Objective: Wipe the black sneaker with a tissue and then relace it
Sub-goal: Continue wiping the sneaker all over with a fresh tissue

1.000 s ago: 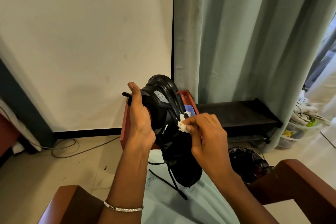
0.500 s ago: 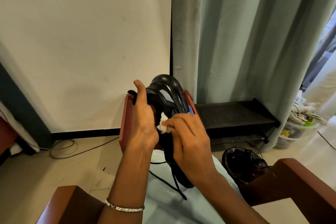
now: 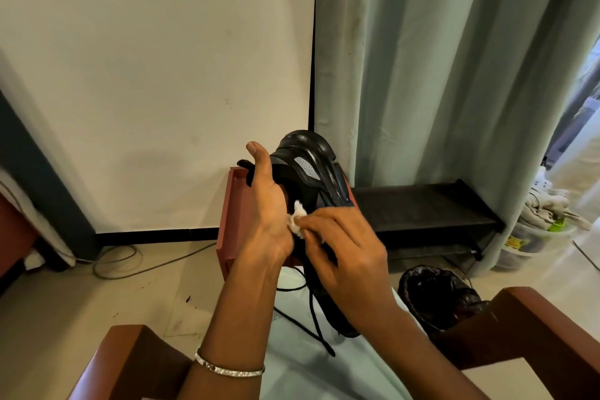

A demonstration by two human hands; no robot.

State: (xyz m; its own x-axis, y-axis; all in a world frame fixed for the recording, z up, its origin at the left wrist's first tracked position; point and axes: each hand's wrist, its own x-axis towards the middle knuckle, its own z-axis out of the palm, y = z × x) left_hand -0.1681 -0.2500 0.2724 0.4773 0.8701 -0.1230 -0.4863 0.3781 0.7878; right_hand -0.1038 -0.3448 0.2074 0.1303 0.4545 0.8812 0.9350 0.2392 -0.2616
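On the left, a grey cable (image 3: 123,260) lies looped on the floor by the wall, and a wooden chair arm (image 3: 123,364) rises in the near corner. The left hand (image 3: 263,214) holds the black sneaker (image 3: 311,172) up above the lap. Its thumb points up along the shoe's side and its fingers wrap out of sight behind it, so the grip looks firm but I cannot see how far they curl. Behind the shoe stands a reddish-brown box (image 3: 232,214); the hands cover its inside, so I cannot tell what it holds. The right hand (image 3: 350,256) pinches a small wad of white tissue (image 3: 298,221) between curled fingers and presses it to the sneaker's side, just beside the left palm. This is the wiping step, I judge. The black laces (image 3: 311,312) hang loose over the lap (relacing has not begun). The next move probably calls for turning the shoe to reach unwiped panels before putting the tissue down. Further right is a low black shoe rack (image 3: 422,208), then a bin (image 3: 438,295) lined with a black bag, its contents too dark to read. A clear plastic tub (image 3: 539,237) is piled with pale cloth.
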